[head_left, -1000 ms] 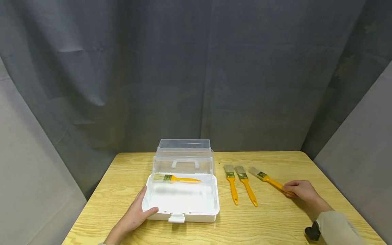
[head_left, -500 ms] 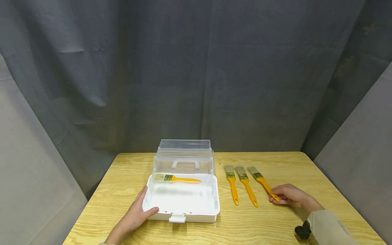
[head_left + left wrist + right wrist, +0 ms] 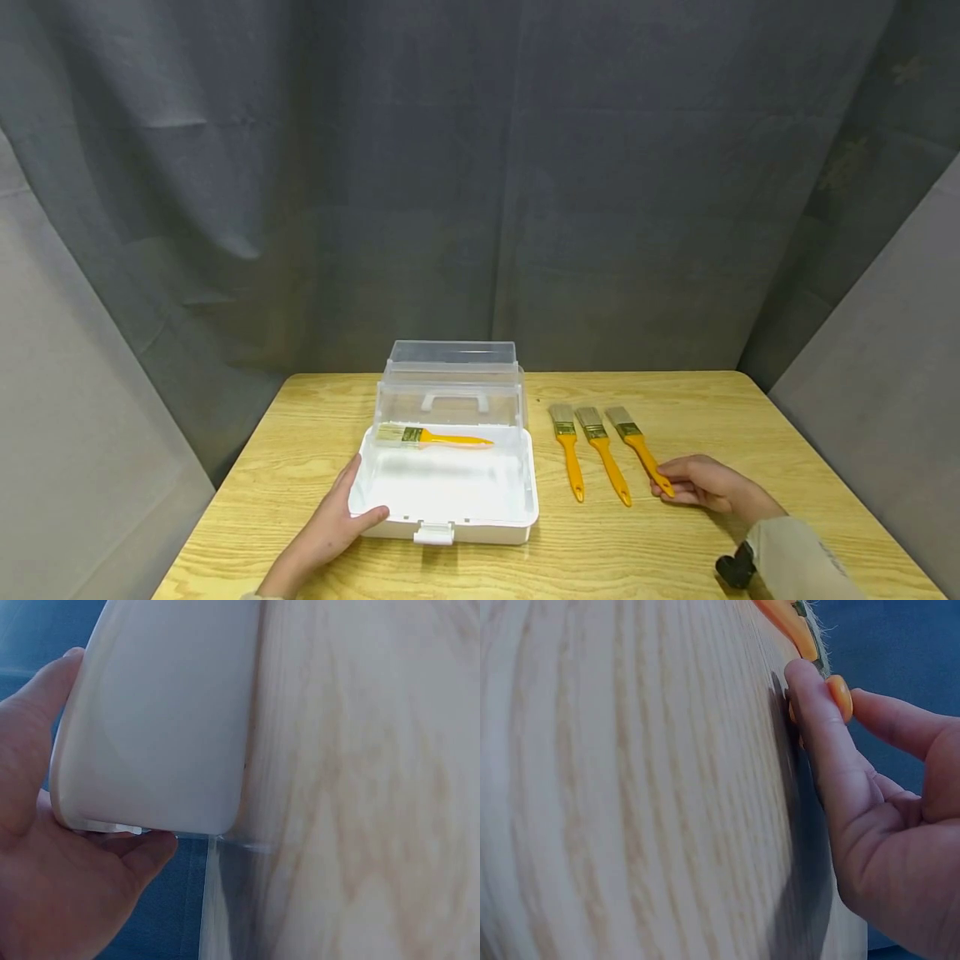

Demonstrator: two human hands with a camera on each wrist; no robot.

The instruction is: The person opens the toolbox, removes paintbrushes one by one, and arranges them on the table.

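Note:
A white plastic storage box (image 3: pixel 497 534) stands with its clear lid (image 3: pixel 453 353) raised at the back. Inside, a paintbrush (image 3: pixel 452 439) with a yellow handle lies across the far part. My left hand (image 3: pixel 330 523) holds the box's near left corner, the thumb over the front rim; the left wrist view shows the fingers (image 3: pixel 154 855) round the box wall. My right hand (image 3: pixel 705 483) pinches the handle end of the rightmost paintbrush (image 3: pixel 639 447), between thumb and finger in the right wrist view. Two similar brushes, a left one (image 3: pixel 568 454) and a middle one (image 3: pixel 604 458), lie beside it.
The light wooden table (image 3: pixel 480 575) carries everything. A dark grey curtain (image 3: pixel 420 208) hangs behind its far edge, with paler panels at both sides. The box's front latch (image 3: pixel 433 534) hangs down toward me. A black object (image 3: pixel 736 567) sits at the right sleeve.
My right hand has moved left, swinging the rightmost brush's handle end left and toward me, so it lies closer to the other two. My left hand and the box have stayed put.

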